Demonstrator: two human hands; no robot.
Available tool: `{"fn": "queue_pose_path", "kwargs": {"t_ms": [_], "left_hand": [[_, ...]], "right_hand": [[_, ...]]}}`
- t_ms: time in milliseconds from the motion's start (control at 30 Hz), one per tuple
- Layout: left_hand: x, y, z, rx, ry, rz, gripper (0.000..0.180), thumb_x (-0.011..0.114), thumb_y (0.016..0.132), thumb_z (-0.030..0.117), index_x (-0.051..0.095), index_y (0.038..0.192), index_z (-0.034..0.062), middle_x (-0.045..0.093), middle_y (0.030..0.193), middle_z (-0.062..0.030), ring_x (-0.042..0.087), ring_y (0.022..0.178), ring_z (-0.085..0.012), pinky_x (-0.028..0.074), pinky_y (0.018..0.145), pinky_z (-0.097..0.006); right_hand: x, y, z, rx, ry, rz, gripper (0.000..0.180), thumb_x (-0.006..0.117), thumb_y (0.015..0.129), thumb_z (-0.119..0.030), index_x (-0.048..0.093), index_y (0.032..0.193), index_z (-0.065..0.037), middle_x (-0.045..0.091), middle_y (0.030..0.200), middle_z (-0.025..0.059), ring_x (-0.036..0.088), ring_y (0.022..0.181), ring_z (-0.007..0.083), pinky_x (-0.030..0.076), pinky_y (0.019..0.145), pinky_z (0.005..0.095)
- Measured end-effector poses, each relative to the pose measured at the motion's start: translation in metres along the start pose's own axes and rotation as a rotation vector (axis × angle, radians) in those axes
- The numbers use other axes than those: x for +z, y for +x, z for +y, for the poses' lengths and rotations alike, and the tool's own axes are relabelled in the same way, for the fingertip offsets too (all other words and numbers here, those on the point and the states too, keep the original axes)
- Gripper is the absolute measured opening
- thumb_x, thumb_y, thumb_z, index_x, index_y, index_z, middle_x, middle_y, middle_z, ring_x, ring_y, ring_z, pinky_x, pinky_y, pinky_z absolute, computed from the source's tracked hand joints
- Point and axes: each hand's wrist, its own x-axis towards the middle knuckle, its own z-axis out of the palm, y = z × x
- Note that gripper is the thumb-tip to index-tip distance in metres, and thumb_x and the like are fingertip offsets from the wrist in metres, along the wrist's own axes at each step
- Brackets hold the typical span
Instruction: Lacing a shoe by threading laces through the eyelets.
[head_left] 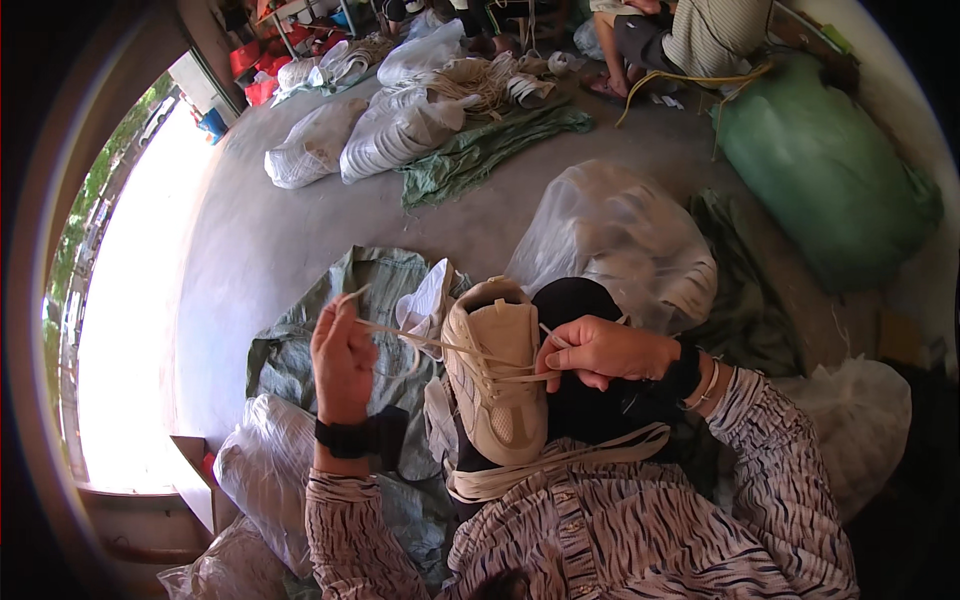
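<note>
A beige sneaker (511,415) rests on my lap, its toe toward me and its lace partly threaded through the eyelets. Left of the shoe, my left hand (343,355) is raised and closed on one stretch of the shoelace (405,333), which runs taut to the sneaker. My right hand (610,350) pinches another part of the lace close to the shoe's right side; a lace tip sticks up by its fingers. Across my lap lies a bundle of loose beige laces (560,462). Just beyond the sneaker, on the left, is a white shoe piece (426,300).
A clear plastic bag of pale shoe parts (620,240) stands ahead, with green woven sacking (375,275) to its left. More filled bags (405,135) lie farther off. A big green sack (825,165) stands right, near a seated person (700,40). A bright doorway opens left.
</note>
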Motion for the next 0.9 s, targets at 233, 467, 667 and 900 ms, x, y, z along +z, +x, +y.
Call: {"fn": "queue_pose_path", "kwargs": {"t_ms": [233,467,667,900], "left_hand": [[-0.057,0.018,0.036,0.028,0.132,0.207,0.002,0.055,0.092,0.015,0.056,0.091,0.0128,0.036,0.056,0.0079,0.024,0.042,-0.0017,0.019,0.036,-0.019],[-0.061,-0.007,0.052,0.052,0.227,0.226,0.003,0.054,0.093,0.016,0.056,0.095,0.0139,0.031,0.054,0.0086,0.022,0.041,-0.0012,0.017,0.036,-0.019],[-0.135,-0.022,0.008,-0.127,0.407,0.201,0.015,0.051,0.094,0.02,0.057,0.101,0.0085,0.039,0.057,0.0069,0.027,0.042,-0.0022,0.021,0.037,-0.019],[-0.043,-0.047,-0.024,0.015,0.81,0.06,0.014,0.056,0.088,0.017,0.063,0.086,0.0052,0.052,0.069,0.0051,0.04,0.057,-0.0036,0.032,0.05,-0.021]], "right_hand": [[0.022,0.009,0.004,-0.331,0.024,0.354,0.02,0.045,0.095,-0.016,0.058,0.1,-0.001,0.062,0.087,0.0049,0.049,0.048,0.0042,0.039,0.044,0.0171],[0.017,-0.011,0.03,-0.518,-1.046,0.334,0.014,0.059,0.087,-0.014,0.061,0.095,-0.003,0.062,0.079,0.0099,0.062,0.07,0.0237,0.047,0.062,0.032],[-0.016,-0.053,0.026,0.128,-0.18,0.006,0.019,0.053,0.09,-0.015,0.062,0.092,0.002,0.064,0.074,0.0044,0.056,0.061,0.008,0.043,0.055,0.0213],[-0.069,-0.077,0.061,0.07,-0.336,0.63,0.02,0.052,0.09,-0.013,0.059,0.101,0.002,0.061,0.076,0.0049,0.053,0.056,0.0047,0.041,0.047,0.0214]]}}
